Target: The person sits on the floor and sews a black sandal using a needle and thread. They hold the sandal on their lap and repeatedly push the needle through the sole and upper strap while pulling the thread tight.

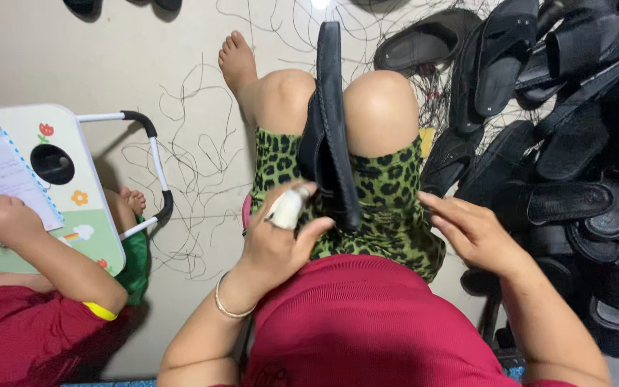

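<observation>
I keep the black sandal [331,122] clamped on edge between my knees while my left hand [281,240], forefinger wrapped in white, pinches its strap. My right hand [471,229] lies open and empty on my lap; I judge it should steady the sole.

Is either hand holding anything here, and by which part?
The left hand grips the near end of the black rubber sandal clamped upright between the knees. The right hand holds nothing.
</observation>
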